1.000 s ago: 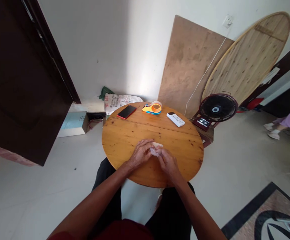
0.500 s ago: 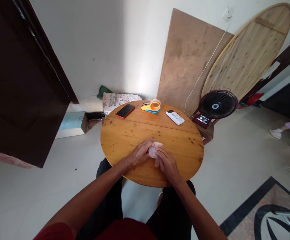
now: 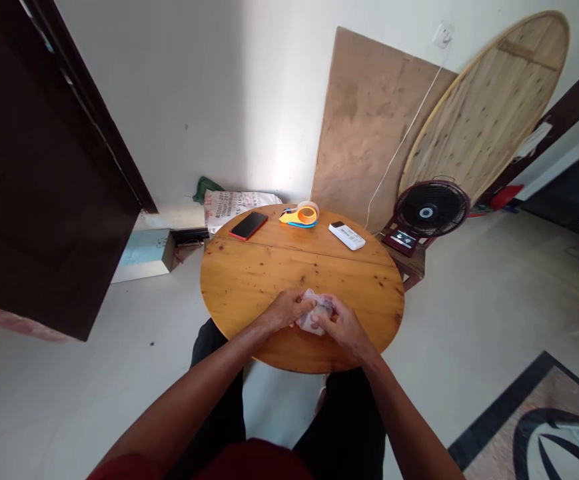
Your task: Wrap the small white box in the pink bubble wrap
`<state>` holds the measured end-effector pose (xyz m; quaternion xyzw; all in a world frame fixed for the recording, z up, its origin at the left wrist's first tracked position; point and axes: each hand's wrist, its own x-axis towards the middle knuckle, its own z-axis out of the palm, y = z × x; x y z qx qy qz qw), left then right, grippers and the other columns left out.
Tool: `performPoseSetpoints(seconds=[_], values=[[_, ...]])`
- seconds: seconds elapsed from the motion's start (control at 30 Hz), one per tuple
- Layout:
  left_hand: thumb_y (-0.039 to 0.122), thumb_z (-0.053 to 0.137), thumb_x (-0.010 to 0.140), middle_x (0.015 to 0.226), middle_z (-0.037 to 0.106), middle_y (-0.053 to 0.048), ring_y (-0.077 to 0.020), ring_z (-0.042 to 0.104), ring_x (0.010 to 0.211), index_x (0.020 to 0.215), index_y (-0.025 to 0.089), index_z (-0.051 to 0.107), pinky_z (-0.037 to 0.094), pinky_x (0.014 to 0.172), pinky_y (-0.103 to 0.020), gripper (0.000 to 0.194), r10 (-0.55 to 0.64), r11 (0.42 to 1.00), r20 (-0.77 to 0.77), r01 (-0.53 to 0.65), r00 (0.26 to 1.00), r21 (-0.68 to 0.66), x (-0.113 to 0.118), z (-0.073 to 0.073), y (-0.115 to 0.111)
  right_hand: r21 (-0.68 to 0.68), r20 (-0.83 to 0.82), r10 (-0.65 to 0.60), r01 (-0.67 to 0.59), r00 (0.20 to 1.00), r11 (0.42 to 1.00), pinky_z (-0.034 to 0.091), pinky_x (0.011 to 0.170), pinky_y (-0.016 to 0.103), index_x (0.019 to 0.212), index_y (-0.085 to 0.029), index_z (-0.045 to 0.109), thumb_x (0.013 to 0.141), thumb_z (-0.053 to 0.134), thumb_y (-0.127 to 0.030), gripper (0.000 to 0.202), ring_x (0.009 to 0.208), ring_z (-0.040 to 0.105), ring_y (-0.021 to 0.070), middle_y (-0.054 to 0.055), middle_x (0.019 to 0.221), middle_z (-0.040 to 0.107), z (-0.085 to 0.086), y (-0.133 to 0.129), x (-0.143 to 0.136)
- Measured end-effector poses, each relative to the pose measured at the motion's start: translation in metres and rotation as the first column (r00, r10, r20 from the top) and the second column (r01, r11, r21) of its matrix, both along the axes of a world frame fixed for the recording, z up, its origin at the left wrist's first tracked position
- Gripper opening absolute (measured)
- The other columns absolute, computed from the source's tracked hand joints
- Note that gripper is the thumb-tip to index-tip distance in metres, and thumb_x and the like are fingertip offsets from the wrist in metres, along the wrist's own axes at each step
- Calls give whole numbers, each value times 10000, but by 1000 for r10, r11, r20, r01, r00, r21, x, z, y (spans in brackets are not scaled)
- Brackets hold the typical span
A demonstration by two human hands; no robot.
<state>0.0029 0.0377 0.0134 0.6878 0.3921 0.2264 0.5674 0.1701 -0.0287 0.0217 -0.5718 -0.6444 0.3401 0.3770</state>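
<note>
Near the front of the round wooden table (image 3: pixel 249 287), a small white wrapped bundle (image 3: pixel 315 319) is held between both hands. My left hand (image 3: pixel 289 309) grips its left side, thumb on top. My right hand (image 3: pixel 338 323) has its fingers curled round the right side, with the thumb across the front. Thin, crumpled wrapping stands up at the bundle's far edge. What lies inside it is hidden.
Along the table's far side are a red-edged phone (image 3: pixel 248 225), an orange and blue tape dispenser (image 3: pixel 301 215) and a white device (image 3: pixel 347 235). A black fan (image 3: pixel 426 210) stands on a stool beyond the right edge.
Both hands have changed their hold on the bundle, with the thumbs now towards its middle. The bundle sits slightly nearer me, and its wrapping bunches up at the far edge.
</note>
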Motion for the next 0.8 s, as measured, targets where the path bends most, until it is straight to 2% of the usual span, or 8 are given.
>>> performPoseSetpoints(seconds=[0.07, 0.13, 0.27, 0.37, 0.47, 0.57, 0.7, 0.8], values=[[389, 487, 824, 592, 555, 13, -103, 511, 526, 771, 119, 636, 388, 475, -189, 312, 48, 995, -6, -47, 999, 85, 0, -2, 2, -22, -1, 18, -19, 1000, 1000, 486, 769, 286, 1131, -208, 548, 737, 663, -312, 423, 888, 614, 191, 31, 1037, 662, -2, 1, 1], [418, 501, 833, 645, 596, -4, -110, 525, 584, 787, 117, 656, 405, 528, -196, 341, 43, 992, 51, -49, 998, 118, -1, -3, 2, -31, 3, 16, -16, 1000, 999, 481, 774, 295, 1120, -207, 551, 721, 675, -310, 430, 886, 607, 193, 30, 1020, 660, -5, 3, 2], [425, 585, 815, 936, 676, -67, -158, 602, 783, 1070, 124, 637, 463, 698, -243, 398, -86, 993, 344, 110, 935, -50, -8, -4, -3, -51, -59, 31, -34, 998, 998, 485, 740, 287, 1072, -194, 572, 710, 685, -343, 407, 850, 605, 184, 27, 967, 660, -7, 11, 4], [379, 683, 761, 1060, 664, -90, -190, 610, 913, 1168, 136, 597, 460, 805, -273, 482, -105, 976, 478, 181, 872, -118, -10, -5, -6, -69, -62, 38, -42, 997, 997, 493, 730, 288, 1106, -195, 579, 708, 689, -360, 445, 848, 610, 187, 32, 967, 664, -9, 13, 4], [380, 691, 762, 1051, 668, -96, -186, 614, 899, 1168, 128, 603, 455, 790, -267, 486, -106, 965, 508, 212, 855, -155, -9, -8, -5, -58, -66, -24, 20, 998, 998, 500, 789, 315, 1218, -202, 537, 697, 694, -347, 563, 928, 613, 209, 59, 1068, 658, -13, 10, 2], [372, 704, 754, 1036, 674, -95, -175, 620, 860, 1137, 123, 620, 454, 765, -260, 464, -81, 959, 513, 206, 855, -192, -8, -11, -3, -70, -156, -81, 71, 984, 995, 496, 851, 340, 1291, -200, 478, 717, 680, -367, 632, 1002, 609, 222, 84, 1161, 632, -14, 5, 0], [338, 741, 718, 1030, 675, -86, -168, 626, 843, 1103, 130, 626, 461, 769, -266, 452, -29, 951, 532, 187, 846, -246, -7, -15, -1, -81, -325, -77, 53, 943, 995, 480, 887, 349, 1199, -185, 534, 782, 608, -418, 483, 1025, 606, 219, 89, 1129, 645, -5, 4, 4], [317, 755, 704, 1013, 675, -73, -159, 624, 834, 1086, 139, 629, 463, 769, -261, 440, -15, 946, 536, 185, 844, -265, -6, -17, -1, -91, -312, -126, 103, 942, 991, 482, 831, 326, 1068, -170, 603, 770, 611, -436, 399, 937, 616, 211, 79, 1013, 671, 4, 12, 8]])
